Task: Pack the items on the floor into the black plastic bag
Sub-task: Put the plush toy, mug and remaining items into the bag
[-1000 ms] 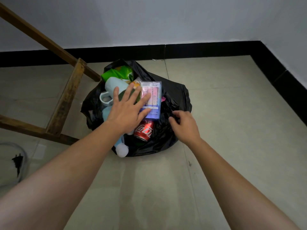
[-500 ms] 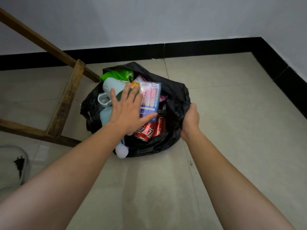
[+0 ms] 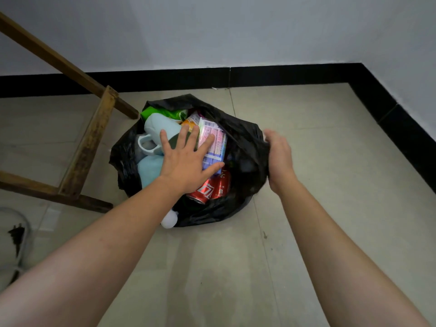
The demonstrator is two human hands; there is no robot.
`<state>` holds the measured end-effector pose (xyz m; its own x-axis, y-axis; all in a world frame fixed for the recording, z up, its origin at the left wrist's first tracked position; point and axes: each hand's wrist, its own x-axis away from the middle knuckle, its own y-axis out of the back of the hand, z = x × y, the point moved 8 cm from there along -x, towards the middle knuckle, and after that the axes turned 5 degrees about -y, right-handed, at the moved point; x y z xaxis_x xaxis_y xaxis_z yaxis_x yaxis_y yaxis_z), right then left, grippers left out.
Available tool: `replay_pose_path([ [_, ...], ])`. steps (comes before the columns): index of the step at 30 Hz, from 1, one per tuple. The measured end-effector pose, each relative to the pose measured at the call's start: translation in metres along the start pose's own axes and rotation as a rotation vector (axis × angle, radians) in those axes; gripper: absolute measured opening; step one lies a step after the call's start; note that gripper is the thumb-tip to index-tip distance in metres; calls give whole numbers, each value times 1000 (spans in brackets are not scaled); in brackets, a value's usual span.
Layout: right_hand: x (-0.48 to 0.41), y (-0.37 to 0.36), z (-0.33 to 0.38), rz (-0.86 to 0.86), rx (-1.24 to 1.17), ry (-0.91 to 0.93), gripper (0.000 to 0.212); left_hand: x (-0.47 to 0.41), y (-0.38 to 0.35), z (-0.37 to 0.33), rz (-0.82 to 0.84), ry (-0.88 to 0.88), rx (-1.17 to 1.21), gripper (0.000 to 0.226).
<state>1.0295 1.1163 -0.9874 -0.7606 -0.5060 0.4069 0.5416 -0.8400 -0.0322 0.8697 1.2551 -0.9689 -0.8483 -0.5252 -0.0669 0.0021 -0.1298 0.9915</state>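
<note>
Left hand (image 3: 186, 166): flat, fingers spread, palm down on the heap inside the bag; not closed on anything. It seems set there to press the load lower so the mouth can come up around it.

Pink-and-purple packet (image 3: 213, 143): directly under the left fingertips, lying tilted on top of the heap.

Red cans (image 3: 212, 188): two, side by side just below the left palm, near the front rim (one lies on its side with its end toward the camera).

Pale blue mug (image 3: 157, 131): left of the hand, tipped over, handle toward the left rim; a second pale blue item (image 3: 149, 169) sits beneath it, partly hidden by the wrist.

Green packet (image 3: 162, 113): at the far rim, behind the mug.

White ball-like object (image 3: 169, 220): at the front edge, beside the forearm; whether it lies inside the bag or on the tile cannot be told.

Right hand (image 3: 278, 159): curled over the right side of the black plastic bag (image 3: 245, 138), fingers pinching the film, apparently lifting that edge toward the middle.

Bag position: on the tiled floor (image 3: 306, 161), mouth open, near the back wall, just right of a wooden frame (image 3: 87, 147).

Status (a judgement): packing appears nearly finished; no loose items show on the open tile apart from the doubtful white one. Thin film may tear against the can rims.
</note>
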Motion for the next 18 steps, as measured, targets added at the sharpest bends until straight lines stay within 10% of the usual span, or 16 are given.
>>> replay_pose_path([
  [5,1,4,-21,-54,807,192,99,-14,-7,-14,16,19,7,80],
  [9,-16,1,-35,-64,1139,99,35,-22,-9,-20,25,22,8,79],
  [18,8,3,16,-68,653,341,27,-59,-11,-14,36,84,-59,72],
])
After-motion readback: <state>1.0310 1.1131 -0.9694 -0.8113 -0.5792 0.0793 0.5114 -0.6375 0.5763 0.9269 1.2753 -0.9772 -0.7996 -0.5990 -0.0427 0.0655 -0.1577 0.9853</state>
